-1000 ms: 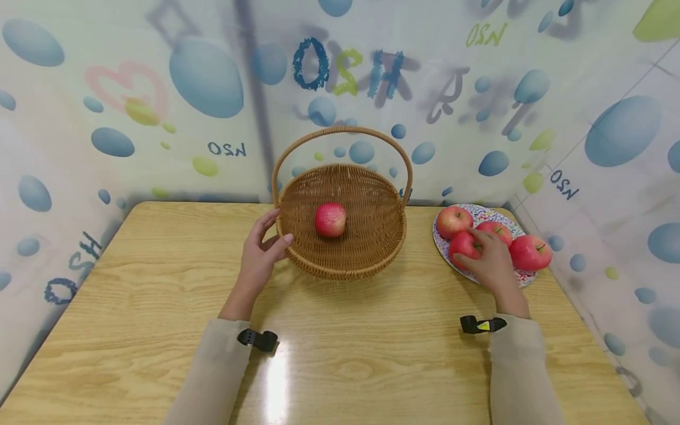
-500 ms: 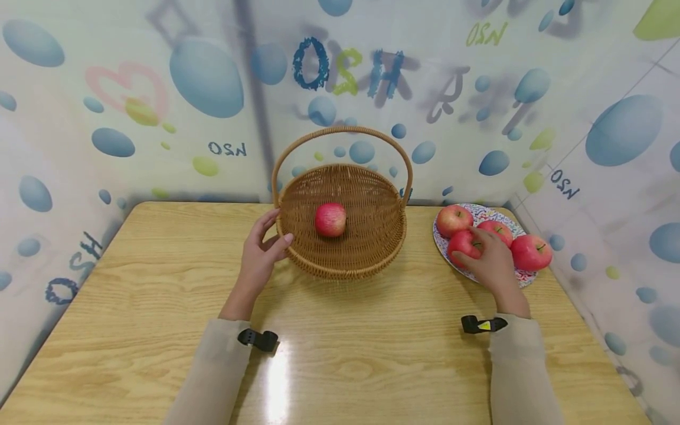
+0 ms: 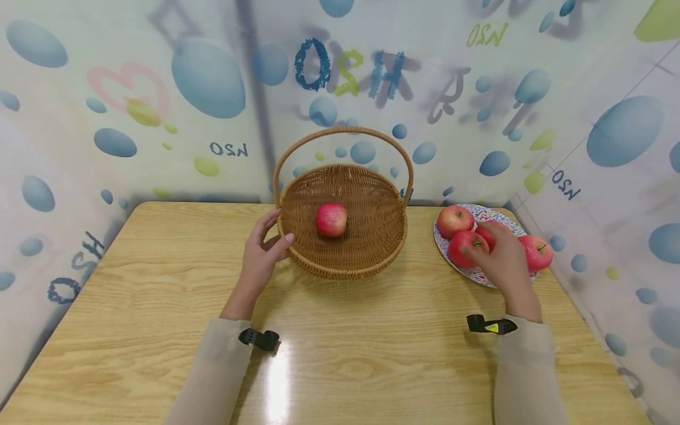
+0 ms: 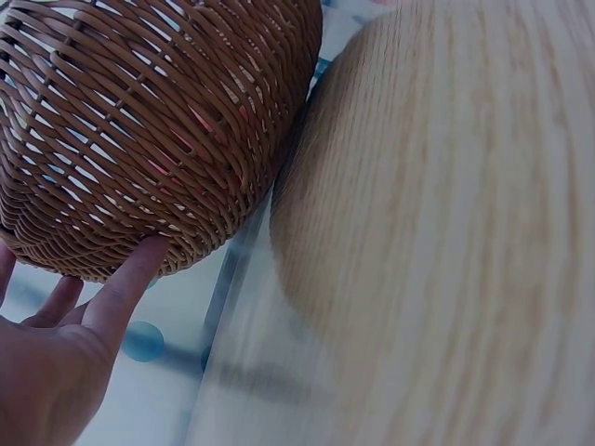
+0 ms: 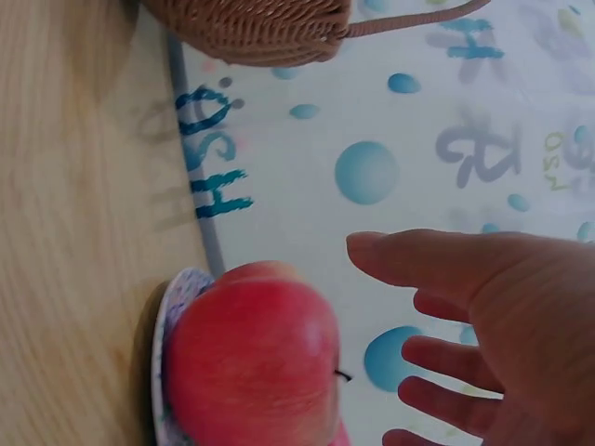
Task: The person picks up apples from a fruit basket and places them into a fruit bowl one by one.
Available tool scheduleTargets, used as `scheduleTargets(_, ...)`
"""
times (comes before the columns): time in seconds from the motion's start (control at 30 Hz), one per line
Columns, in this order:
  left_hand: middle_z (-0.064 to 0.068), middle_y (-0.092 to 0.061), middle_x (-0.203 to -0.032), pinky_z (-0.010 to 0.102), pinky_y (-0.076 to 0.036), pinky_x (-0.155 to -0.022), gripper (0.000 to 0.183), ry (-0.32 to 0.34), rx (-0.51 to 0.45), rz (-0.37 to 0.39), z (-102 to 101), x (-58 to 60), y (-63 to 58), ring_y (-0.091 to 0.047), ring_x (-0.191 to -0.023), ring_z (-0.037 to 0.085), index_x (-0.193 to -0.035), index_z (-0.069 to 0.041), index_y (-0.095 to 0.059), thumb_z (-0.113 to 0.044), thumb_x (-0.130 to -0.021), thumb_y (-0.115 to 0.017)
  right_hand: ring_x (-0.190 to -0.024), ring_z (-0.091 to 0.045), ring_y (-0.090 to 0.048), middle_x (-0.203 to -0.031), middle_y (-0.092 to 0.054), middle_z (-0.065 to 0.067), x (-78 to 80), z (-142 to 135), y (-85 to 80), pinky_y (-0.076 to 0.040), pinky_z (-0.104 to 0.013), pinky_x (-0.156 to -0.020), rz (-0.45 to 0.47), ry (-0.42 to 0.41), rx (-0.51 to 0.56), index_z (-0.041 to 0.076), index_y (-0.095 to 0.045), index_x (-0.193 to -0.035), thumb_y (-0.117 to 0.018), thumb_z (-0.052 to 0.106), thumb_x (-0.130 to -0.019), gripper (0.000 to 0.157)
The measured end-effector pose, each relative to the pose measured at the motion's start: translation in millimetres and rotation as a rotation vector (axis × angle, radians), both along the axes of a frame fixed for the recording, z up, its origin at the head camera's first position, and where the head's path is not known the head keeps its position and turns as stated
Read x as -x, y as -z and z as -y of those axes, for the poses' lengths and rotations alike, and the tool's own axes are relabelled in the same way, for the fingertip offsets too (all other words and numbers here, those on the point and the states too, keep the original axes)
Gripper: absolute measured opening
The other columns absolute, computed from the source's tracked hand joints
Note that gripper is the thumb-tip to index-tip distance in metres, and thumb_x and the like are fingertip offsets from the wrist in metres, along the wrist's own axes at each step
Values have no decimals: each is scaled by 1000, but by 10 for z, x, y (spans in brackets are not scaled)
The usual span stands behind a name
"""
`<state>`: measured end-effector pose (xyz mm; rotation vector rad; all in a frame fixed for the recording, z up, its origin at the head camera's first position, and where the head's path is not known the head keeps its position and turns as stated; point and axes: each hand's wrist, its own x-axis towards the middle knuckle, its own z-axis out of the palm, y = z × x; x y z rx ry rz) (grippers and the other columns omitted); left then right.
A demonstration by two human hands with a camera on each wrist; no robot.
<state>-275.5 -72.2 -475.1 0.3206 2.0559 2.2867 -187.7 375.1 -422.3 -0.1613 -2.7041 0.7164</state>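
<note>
My left hand point(image 3: 264, 245) holds the left end of a brown wicker basket point(image 3: 366, 257), thumb at the front wall and fingers by the foot of the handle. One red apple point(image 3: 331, 220) lies inside, left of the middle. Over a patterned plate point(image 3: 475, 211) at the right hovers my right hand point(image 3: 506, 260), thumb and fingers spread, nothing between them. In the right wrist view a gap shows between the thumb and the nearest apple point(image 5: 251, 362). Several red apples sit on the plate, including a front one point(image 3: 466, 249) and a back-left one point(image 3: 454, 221); the hand partly covers others.
The basket's tall arched handle point(image 3: 342, 129) stands upright. Behind the wooden table point(image 3: 350, 354) hangs a wall covering point(image 3: 212, 177) with blue dots, and a similar wall rises at the right, close to the plate.
My right hand has drawn back a little to the right from the front apple, and its fingers have come off it. The left hand and the basket stay in place.
</note>
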Motion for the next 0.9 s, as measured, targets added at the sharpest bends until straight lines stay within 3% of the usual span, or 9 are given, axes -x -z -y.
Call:
scheduleTargets(0.2, 11, -29, -164, 20, -59, -75, 62, -4, 4, -3, 22, -6, -7, -50, -138, 40, -156, -17, -37, -15, -100, -63, -132, -49, -47, -143, -53, -29, -69, 156, -180, -43, -68, -102, 11, 13, 32, 3, -53, -145, -75, 26, -92, 62)
scheduleTargets(0.3, 12, -28, -164, 20, -59, -75, 61, -7, 7, -3, 19, -12, -13, -50, -137, 41, -155, -16, -37, -14, -100, -62, -130, -46, -50, -143, -55, -25, -107, 266, -255, -46, -64, -99, -20, -1, 77, 8, -54, -145, -76, 30, -91, 62)
scheduleTargets(0.43, 12, -28, -164, 20, -59, -75, 61, 3, -1, -10, -11, -8, -16, -49, -137, 44, -156, -14, -36, -13, -100, -62, -120, -28, -57, -140, -61, -16, -147, 426, -342, -52, -33, -94, -100, -33, 140, 14, -61, -141, -80, 28, -88, 58)
scheduleTargets(0.53, 11, -30, -163, 21, -59, -75, 61, 6, -13, -15, -47, 3, -6, -50, -136, 45, -155, -15, -37, -14, -100, -63, -111, -10, -58, -134, -66, -13, -128, 532, -384, -46, -10, -87, -163, -92, 176, 14, -65, -136, -82, 20, -86, 53)
scheduleTargets(0.6, 11, -30, -163, 21, -59, -74, 61, 4, -16, -17, -62, 9, -1, -50, -136, 45, -155, -16, -38, -14, -99, -64, -108, -4, -61, -130, -68, -11, -99, 610, -394, -46, -5, -88, -181, -139, 197, 13, -67, -133, -83, 16, -85, 52)
scheduleTargets(0.67, 11, -30, -163, 22, -59, -74, 61, 7, -17, -18, -69, 11, 3, -49, -136, 45, -155, -17, -38, -14, -99, -64, -109, -8, -66, -129, -68, -10, -65, 705, -403, -49, -9, -88, -163, -185, 182, 12, -66, -133, -84, 16, -84, 52)
scheduleTargets(0.73, 11, -30, -163, 22, -59, -75, 61, 6, -12, -14, -66, 8, 6, -50, -136, 44, -155, -17, -38, -14, -99, -64, -115, -20, -67, -132, -66, -10, -20, 821, -405, -55, -21, -93, -120, -242, 190, 11, -64, -134, -83, 16, -85, 53)
scheduleTargets(0.8, 10, -30, -164, 22, -59, -75, 61, -1, -3, -6, -53, 3, 8, -51, -135, 43, -155, -17, -38, -15, -99, -64, -120, -30, -65, -134, -64, -11, 47, 954, -407, -57, -36, -97, -68, -302, 193, 10, -63, -135, -83, 17, -85, 55)
scheduleTargets(0.9, 8, -30, -164, 21, -59, -74, 62, -18, 19, 1, -22, -5, 4, -53, -134, 38, -155, -19, -38, -17, -99, -64, -129, -33, -59, -138, -62, -14, 176, 1159, -396, -54, -50, -101, 3, -400, 226, 7, -62, -136, -83, 15, -84, 57)
